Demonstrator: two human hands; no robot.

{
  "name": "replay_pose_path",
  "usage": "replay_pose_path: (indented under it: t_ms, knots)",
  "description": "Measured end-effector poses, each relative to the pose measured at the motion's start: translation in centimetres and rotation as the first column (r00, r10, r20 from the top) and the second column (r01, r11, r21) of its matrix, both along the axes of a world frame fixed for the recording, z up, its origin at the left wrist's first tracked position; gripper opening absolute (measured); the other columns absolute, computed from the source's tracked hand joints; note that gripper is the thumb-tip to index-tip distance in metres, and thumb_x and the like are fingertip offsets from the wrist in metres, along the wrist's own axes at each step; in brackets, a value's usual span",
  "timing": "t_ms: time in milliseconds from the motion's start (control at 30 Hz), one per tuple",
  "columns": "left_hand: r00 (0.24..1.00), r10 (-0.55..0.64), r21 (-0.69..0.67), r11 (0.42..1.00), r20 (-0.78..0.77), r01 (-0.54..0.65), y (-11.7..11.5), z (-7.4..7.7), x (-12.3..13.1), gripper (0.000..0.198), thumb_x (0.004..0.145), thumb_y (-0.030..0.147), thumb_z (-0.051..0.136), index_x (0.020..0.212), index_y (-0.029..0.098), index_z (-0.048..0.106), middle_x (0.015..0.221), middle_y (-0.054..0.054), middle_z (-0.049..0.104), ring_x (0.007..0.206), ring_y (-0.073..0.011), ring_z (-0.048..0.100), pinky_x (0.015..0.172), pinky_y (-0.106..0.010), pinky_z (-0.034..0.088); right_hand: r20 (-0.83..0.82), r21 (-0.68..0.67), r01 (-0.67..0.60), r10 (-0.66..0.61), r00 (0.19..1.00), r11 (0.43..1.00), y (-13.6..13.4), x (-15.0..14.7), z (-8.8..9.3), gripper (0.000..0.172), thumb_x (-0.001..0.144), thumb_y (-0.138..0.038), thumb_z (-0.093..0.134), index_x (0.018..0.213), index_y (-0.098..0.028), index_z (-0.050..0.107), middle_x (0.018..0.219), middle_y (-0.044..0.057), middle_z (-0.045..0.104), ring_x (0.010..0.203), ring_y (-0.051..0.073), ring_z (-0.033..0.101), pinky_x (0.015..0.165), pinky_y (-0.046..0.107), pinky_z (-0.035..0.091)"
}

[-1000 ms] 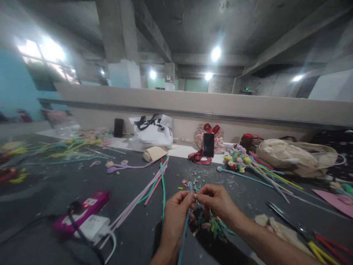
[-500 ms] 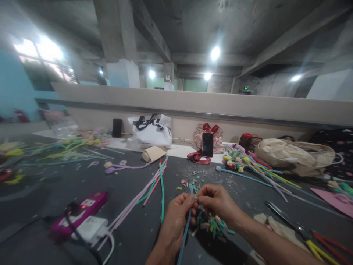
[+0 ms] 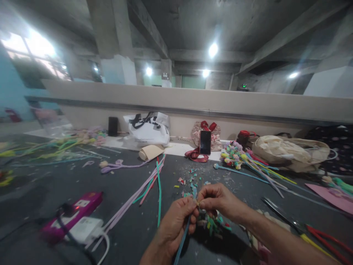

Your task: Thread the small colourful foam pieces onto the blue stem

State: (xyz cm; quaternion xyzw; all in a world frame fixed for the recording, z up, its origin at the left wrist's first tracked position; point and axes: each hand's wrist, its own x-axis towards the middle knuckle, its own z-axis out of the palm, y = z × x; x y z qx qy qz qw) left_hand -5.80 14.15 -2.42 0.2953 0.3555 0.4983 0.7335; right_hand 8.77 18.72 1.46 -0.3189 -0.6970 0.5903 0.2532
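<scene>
My left hand [image 3: 176,222] is closed around a long blue stem [image 3: 182,241] that runs down toward me. My right hand [image 3: 217,198] pinches the stem's top end, fingertip to fingertip with the left, on a small bit I cannot make out. Both hands hover low over a dark table [image 3: 55,184]. Just under them lies a pile of small coloured scraps [image 3: 213,222], with more scraps [image 3: 190,178] scattered a little farther out.
Loose pink, green and red stems [image 3: 149,182] lie left of my hands. A magenta power strip [image 3: 71,211] with a white plug sits at lower left. A phone [image 3: 205,142], a white bag [image 3: 147,129], finished flower stems [image 3: 248,162], a cloth bag [image 3: 286,151] and red-handled scissors [image 3: 303,228] line the back and right.
My hands stay joined at the stem's tip and have dropped slightly lower in view. The camera has tilted up and swung a little to the right.
</scene>
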Motion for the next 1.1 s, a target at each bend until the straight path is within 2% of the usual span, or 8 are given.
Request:
replay_pose_path:
  t_ms: [167,333,467,600,667,767,967,1100]
  knots:
    - [0.999,0.036,-0.057,0.998,0.038,-0.034,0.2,-0.1,0.0,0.019,0.068,0.027,0.060,0.059,0.011,0.052,0.045,0.005,0.043,0.034,-0.0008,0.033,0.033,-0.012,0.028,0.022,0.032,0.067,-0.067,0.998,0.997,0.4,0.1,-0.6,0.021,0.071,-0.033,0.056,0.069,-0.013,0.060,0.053,-0.002,0.056,0.038,0.006,0.049,0.033,0.015,0.031]
    - [0.996,0.072,-0.110,0.992,0.059,-0.065,0.3,-0.2,-0.1,0.013,0.069,0.023,0.058,0.067,0.010,0.055,0.051,0.003,0.046,0.038,-0.0013,0.036,0.033,-0.011,0.028,0.014,0.229,0.219,-0.228,0.974,0.949,0.2,0.2,-0.4,0.015,0.073,-0.027,0.055,0.079,-0.015,0.061,0.056,-0.003,0.055,0.044,0.008,0.051,0.037,0.016,0.034]
    - [0.994,0.074,-0.119,0.991,0.077,-0.065,0.3,-0.2,-0.1,0.014,0.068,0.022,0.059,0.063,0.010,0.054,0.050,0.003,0.045,0.039,-0.0015,0.037,0.034,-0.011,0.028,0.034,0.407,0.174,-0.205,0.978,0.897,-0.4,0.0,-0.6,0.004,0.068,-0.018,0.059,0.070,-0.015,0.061,0.062,-0.002,0.056,0.052,0.009,0.052,0.050,0.020,0.039]
    - [0.992,0.084,-0.143,0.987,0.093,-0.070,0.2,0.1,-0.1,0.011,0.067,0.019,0.059,0.066,0.010,0.055,0.053,0.003,0.047,0.040,-0.0017,0.040,0.033,-0.011,0.028,0.059,0.526,0.149,-0.211,0.976,0.837,-0.7,-0.4,-0.7,0.004,0.069,-0.014,0.057,0.068,-0.015,0.061,0.061,-0.002,0.054,0.053,0.009,0.049,0.052,0.021,0.036]
    - [0.990,0.085,-0.151,0.986,0.110,-0.068,0.2,0.3,-0.1,0.010,0.067,0.018,0.058,0.068,0.009,0.055,0.053,0.003,0.048,0.040,-0.0016,0.040,0.033,-0.011,0.028,0.068,0.543,0.137,-0.207,0.976,0.828,-0.8,-0.5,-0.7,0.005,0.071,-0.014,0.056,0.068,-0.015,0.060,0.060,-0.002,0.053,0.052,0.008,0.049,0.051,0.020,0.036]
    - [0.994,0.056,-0.141,0.989,0.089,-0.043,0.1,0.3,-0.1,0.010,0.066,0.019,0.058,0.066,0.010,0.054,0.051,0.003,0.048,0.039,-0.0014,0.039,0.033,-0.011,0.027,0.080,0.526,0.112,-0.180,0.980,0.843,-0.8,-0.2,-0.7,0.008,0.075,-0.016,0.052,0.069,-0.015,0.058,0.061,-0.003,0.052,0.048,0.007,0.051,0.047,0.018,0.038]
    - [0.989,0.029,-0.039,0.999,-0.146,-0.035,-0.2,0.7,0.1,0.015,0.064,0.027,0.057,0.068,0.012,0.056,0.048,0.004,0.048,0.033,-0.0015,0.034,0.029,-0.012,0.018,0.080,0.479,0.136,-0.198,0.977,0.867,0.0,2.2,-0.1,0.009,0.076,-0.019,0.051,0.071,-0.015,0.057,0.058,-0.004,0.050,0.047,0.007,0.051,0.047,0.017,0.039]
    - [0.960,-0.039,-0.022,0.999,-0.279,0.034,-0.4,1.2,0.3,0.020,0.064,0.032,0.056,0.069,0.012,0.057,0.041,0.007,0.043,0.029,-0.0008,0.024,0.029,-0.014,0.010,0.082,0.464,0.169,-0.232,0.969,0.870,0.4,3.7,0.2,0.009,0.074,-0.020,0.054,0.069,-0.016,0.060,0.055,-0.005,0.050,0.045,0.006,0.049,0.044,0.016,0.038]
